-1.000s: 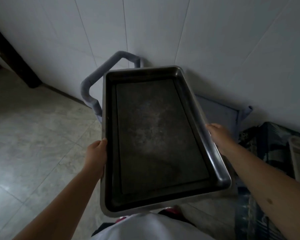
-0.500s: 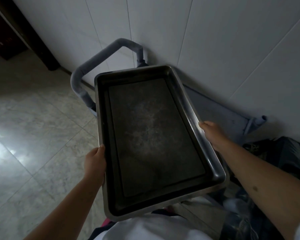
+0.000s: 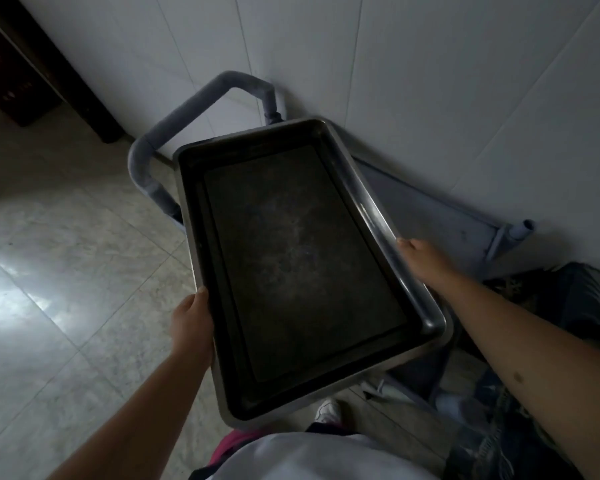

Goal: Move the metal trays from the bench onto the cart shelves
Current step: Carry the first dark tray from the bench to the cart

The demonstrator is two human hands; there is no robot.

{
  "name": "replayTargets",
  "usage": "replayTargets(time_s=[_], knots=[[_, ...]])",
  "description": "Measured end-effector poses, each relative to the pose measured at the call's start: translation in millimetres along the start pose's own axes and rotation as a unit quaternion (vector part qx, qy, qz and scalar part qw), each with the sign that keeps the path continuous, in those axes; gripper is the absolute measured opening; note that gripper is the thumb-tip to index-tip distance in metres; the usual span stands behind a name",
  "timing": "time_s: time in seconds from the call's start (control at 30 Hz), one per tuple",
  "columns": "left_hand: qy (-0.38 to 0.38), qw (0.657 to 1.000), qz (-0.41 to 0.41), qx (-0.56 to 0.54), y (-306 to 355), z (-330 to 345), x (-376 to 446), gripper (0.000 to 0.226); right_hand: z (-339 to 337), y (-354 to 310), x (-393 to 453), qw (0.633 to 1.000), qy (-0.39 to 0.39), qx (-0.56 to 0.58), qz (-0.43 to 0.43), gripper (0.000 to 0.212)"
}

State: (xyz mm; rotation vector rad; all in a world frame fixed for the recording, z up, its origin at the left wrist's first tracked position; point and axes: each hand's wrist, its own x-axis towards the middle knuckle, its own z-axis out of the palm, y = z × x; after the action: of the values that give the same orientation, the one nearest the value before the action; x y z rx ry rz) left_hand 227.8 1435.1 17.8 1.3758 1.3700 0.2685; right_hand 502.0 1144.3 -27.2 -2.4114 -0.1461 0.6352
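A large rectangular metal tray (image 3: 302,265) with a dark, stained bottom is held level in front of me, above the grey cart. My left hand (image 3: 191,323) grips its left long edge and my right hand (image 3: 425,259) grips its right long edge. The cart's grey top shelf (image 3: 430,220) shows to the right of the tray, against the white wall. Its padded grey handle (image 3: 187,112) curves up behind the tray's far end. The tray hides most of the cart.
A white panelled wall (image 3: 430,81) stands right behind the cart. Pale tiled floor (image 3: 66,271) stretches to the left. A dark door frame (image 3: 49,64) is at the upper left. Dark patterned bags or fabric (image 3: 568,306) lie at the right, next to the cart.
The tray, held in both hands, has shifted right and lower over the cart as my view swung; more of the handle and floor shows.
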Motion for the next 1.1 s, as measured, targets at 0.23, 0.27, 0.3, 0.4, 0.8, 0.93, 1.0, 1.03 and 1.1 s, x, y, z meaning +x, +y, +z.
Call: replayTargets(time_s=[0.23,0.27,0.3,0.4,0.8,0.93,1.0,1.03,1.1], knots=[[-0.016,0.999,-0.03,-0.035,-5.6,6.6,-4.4,0.034,-12.1,69.5,-83.5,0.984,0.098,0.101,0.107,0.043],[-0.017,0.999,-0.032,-0.041,-6.5,8.1,-6.1,0.033,-10.4,75.0,-91.6,0.979,0.093,0.139,0.118,0.038],[-0.015,0.998,-0.034,-0.047,-7.7,10.0,-7.9,0.032,-7.3,79.9,-97.3,0.973,0.079,0.171,0.131,0.031],[-0.009,0.997,-0.033,-0.066,-12.5,18.2,-14.3,0.028,3.2,91.7,-102.8,0.939,0.063,0.29,0.176,0.013],[-0.038,0.992,-0.041,-0.11,-16.4,68.9,-40.0,0.032,7.6,84.7,-79.2,0.912,0.167,0.316,0.199,0.025],[-0.079,0.989,-0.046,-0.114,-21.7,86.5,-47.8,0.037,30.3,86.9,-96.2,0.898,0.051,0.39,0.199,0.021],[-0.108,0.985,-0.059,-0.118,-24.3,91.1,-51.4,0.035,23.0,87.6,-90.9,0.888,0.047,0.41,0.204,0.019],[-0.124,0.982,-0.068,-0.124,-25.1,92.6,-53.1,0.033,16.8,88.1,-86.7,0.884,0.056,0.415,0.206,0.018],[-0.155,0.972,-0.096,-0.149,-24.7,95.4,-56.1,0.029,3.2,87.9,-76.8,0.881,0.078,0.419,0.204,0.017]])
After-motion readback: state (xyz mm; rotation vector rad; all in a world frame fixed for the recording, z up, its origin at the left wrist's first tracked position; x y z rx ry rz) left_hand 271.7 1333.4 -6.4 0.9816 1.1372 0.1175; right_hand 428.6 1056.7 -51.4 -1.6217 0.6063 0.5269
